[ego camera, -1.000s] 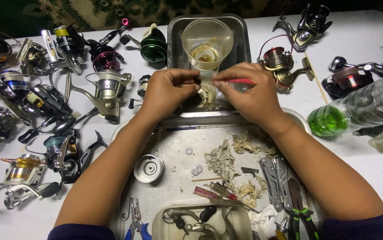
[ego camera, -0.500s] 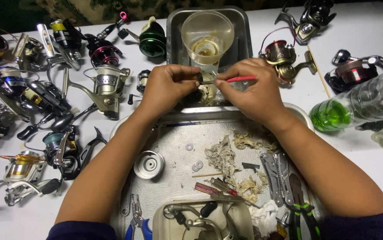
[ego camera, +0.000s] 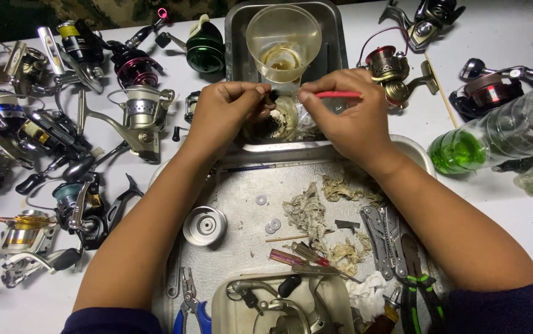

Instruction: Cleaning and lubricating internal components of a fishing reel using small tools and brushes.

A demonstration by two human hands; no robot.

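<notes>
My left hand (ego camera: 226,111) pinches a small dark reel part (ego camera: 272,97) over the steel tray (ego camera: 235,37) at the top centre. My right hand (ego camera: 341,114) holds a thin red-handled tool (ego camera: 339,94), its tip pointing at that part. Just below the hands, a dirty round piece (ego camera: 282,120) lies in the tray; what it is, I cannot tell. A clear plastic cup (ego camera: 284,40) with yellowish liquid stands in the tray right behind my fingers. Both forearms cross a large round metal tray (ego camera: 235,198).
Many fishing reels (ego camera: 62,142) crowd the table's left side; others (ego camera: 396,68) lie at the right. A bottle with green liquid (ego camera: 501,139) lies right. The big tray holds a silver spool (ego camera: 204,224), washers, dirty rags (ego camera: 307,213), multi-tool (ego camera: 383,238), pliers (ego camera: 418,291), screwdrivers.
Both hands stay together over the steel tray, with the fingers shifting slightly around the small part. The view has tilted a little, so everything sits lower in frame.
</notes>
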